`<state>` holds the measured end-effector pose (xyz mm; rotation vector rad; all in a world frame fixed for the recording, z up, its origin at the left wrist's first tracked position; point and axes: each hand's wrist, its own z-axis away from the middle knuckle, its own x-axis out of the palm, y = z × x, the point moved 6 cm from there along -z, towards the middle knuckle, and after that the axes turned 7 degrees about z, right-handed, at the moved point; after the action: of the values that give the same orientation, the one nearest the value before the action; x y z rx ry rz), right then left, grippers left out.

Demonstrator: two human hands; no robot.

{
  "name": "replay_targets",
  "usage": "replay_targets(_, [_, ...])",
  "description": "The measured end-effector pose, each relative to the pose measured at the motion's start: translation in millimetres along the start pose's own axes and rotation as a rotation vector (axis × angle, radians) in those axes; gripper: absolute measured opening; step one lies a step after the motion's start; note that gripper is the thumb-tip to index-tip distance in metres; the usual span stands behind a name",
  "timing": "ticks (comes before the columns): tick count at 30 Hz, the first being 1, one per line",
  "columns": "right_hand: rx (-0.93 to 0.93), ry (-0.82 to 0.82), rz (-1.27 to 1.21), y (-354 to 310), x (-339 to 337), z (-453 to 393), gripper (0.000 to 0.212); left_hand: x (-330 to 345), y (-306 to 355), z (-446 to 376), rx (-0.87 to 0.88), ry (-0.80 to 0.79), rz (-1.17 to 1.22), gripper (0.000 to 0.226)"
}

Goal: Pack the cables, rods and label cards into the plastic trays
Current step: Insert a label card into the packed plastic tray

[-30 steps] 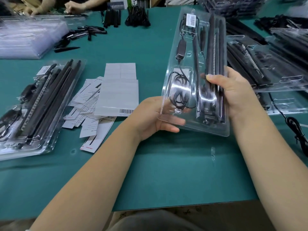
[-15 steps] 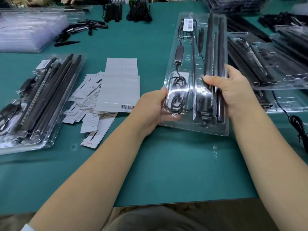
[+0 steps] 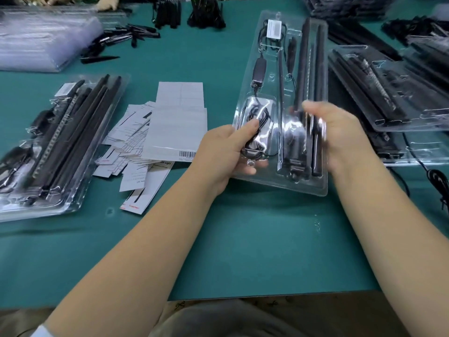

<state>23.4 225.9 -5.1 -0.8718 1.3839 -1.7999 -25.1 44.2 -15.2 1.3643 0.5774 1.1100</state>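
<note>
**Loaded tray held by its near end: contents could spill or shift**

Head view: A clear plastic tray (image 3: 272,98) sits at about 1 o'clock from the middle of the frame, its long axis running away from the person over the green table (image 3: 243,239). The left hand (image 3: 226,152) grips its near left edge, thumb pressed on top of the coiled cable (image 3: 257,132) in the lower left pocket, the other fingers curled beneath. The right hand (image 3: 340,135) grips the near right side, thumb lying across the black rods (image 3: 308,76); this hand is motion-blurred, so the exact finger placement cannot be read. A small barcode label (image 3: 274,29) sits at the tray's far end, at 12 o'clock.

Risks, as I judge them: both hands hold only the near end, so the long tray may flex or tip, and the rods could slide out of their channels. The thumb pressing the cable may push loops out of the pocket instead of seating them. The thin plastic could crease under a hard squeeze.

At 9 o'clock lies a filled tray (image 3: 56,152), with loose label cards (image 3: 170,127) fanned between it and the held tray; a careless swing of the left forearm might scatter them. At 3 o'clock stand more stacked trays (image 3: 388,93) just beside the right hand, and a loose black cable (image 3: 437,181) lies at 4 o'clock, which could snag if the tray is set down there.
</note>
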Motion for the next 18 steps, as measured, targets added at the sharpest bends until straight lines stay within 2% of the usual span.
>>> replay_targets(2, [0.16, -0.113, -0.313, 8, 7, 8, 0.054, 0, 7, 1, 0.057, 0.028, 0.038, 0.043])
replay_targets(4, [0.302, -0.179, -0.689, 14, 18, 26, 0.05, -2, 16, 1, 0.127, 0.066, 0.066, 0.039])
replay_targets(6, [0.384, -0.114, -0.873, 22, 29, 48, 0.027, -8, 26, 3, 0.203, 0.139, 0.035, 0.029])
replay_targets(7, [0.394, -0.09, -0.886, 28, 34, 60, 0.018, -12, 30, 3, 0.236, 0.187, 0.021, 0.027])
replay_targets(10, [0.378, -0.244, -0.629, 42, 64, 95, 0.025, -14, 35, 7, 0.293, 0.261, 0.049, 0.028])
replay_targets(12, [0.339, -0.302, -0.493, 46, 82, 105, 0.026, -12, 34, 10, 0.316, 0.301, -0.042, 0.031])
replay_targets(14, [0.295, -0.215, -0.468, 46, 90, 102, 0.021, -9, 30, 12, 0.316, 0.333, -0.114, 0.033])
replay_targets(16, [0.275, -0.09, -0.423, 49, 93, 95, 0.012, -6, 20, 14, 0.233, 0.357, -0.127, 0.053])
replay_targets(17, [0.273, -0.046, -0.394, 50, 94, 92, 0.016, -5, 17, 14, 0.205, 0.351, -0.102, 0.051])
replay_targets(18, [0.268, -0.01, -0.366, 51, 94, 89, 0.019, -4, 15, 13, 0.192, 0.344, -0.085, 0.039])
